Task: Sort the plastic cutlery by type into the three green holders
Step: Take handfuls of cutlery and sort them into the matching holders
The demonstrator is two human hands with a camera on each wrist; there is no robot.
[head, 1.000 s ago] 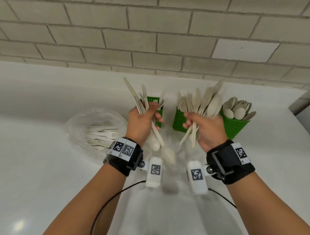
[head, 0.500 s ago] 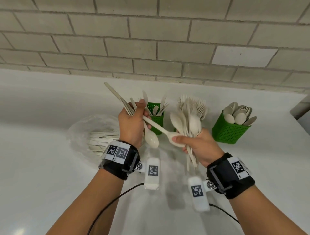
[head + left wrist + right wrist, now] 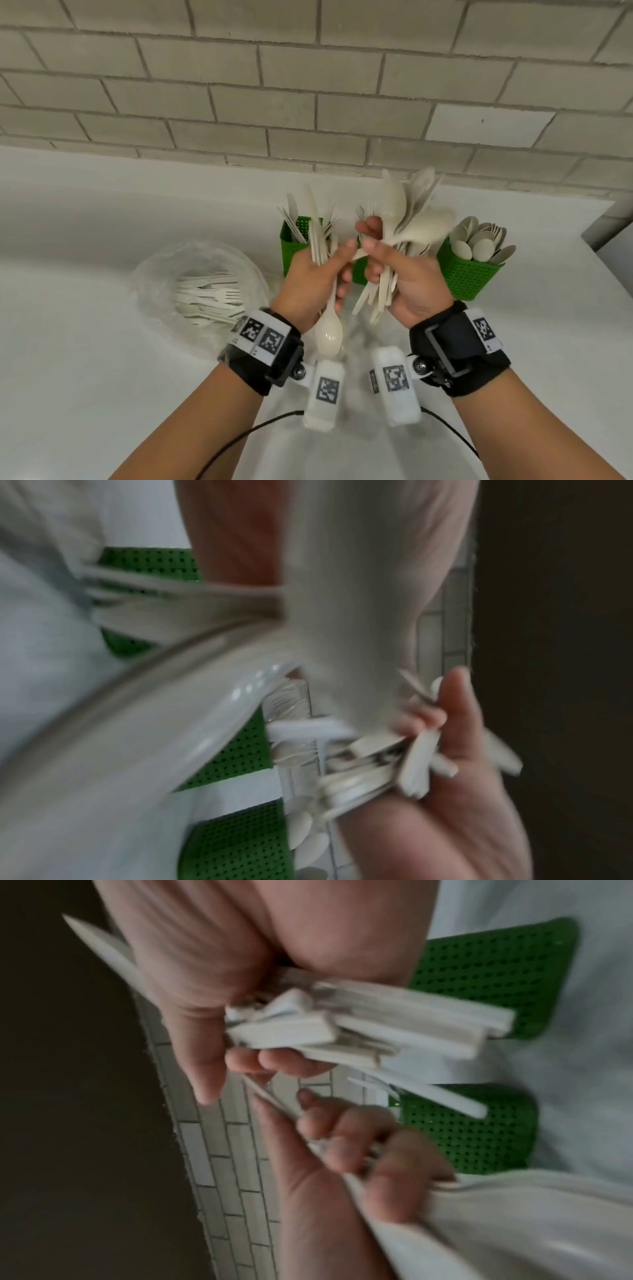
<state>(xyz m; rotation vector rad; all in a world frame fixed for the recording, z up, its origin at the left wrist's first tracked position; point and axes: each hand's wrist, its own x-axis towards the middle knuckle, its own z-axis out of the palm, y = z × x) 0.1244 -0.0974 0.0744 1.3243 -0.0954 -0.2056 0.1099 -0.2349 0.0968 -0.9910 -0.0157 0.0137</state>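
Note:
My left hand grips a bunch of beige plastic cutlery; knife blades stick up and one spoon hangs bowl-down below the fist. My right hand holds a thicker bunch of spoons and forks, its thumb and forefinger pinching the handle of a spoon whose bowl points right. The two hands touch at the fingertips. Behind them stand three green holders: the left one with knives, the middle one mostly hidden, the right one full of spoons. Both wrist views are blurred; the right wrist view shows handle ends in my fist.
A clear plastic bag with several loose forks lies on the white counter to the left of my hands. A grey brick wall closes the back. The counter ends at a corner on the right.
My hands have come closer and risen in front of the middle holder. The spoon that stretched between them now sits with the right hand's bunch, bowl to the right.

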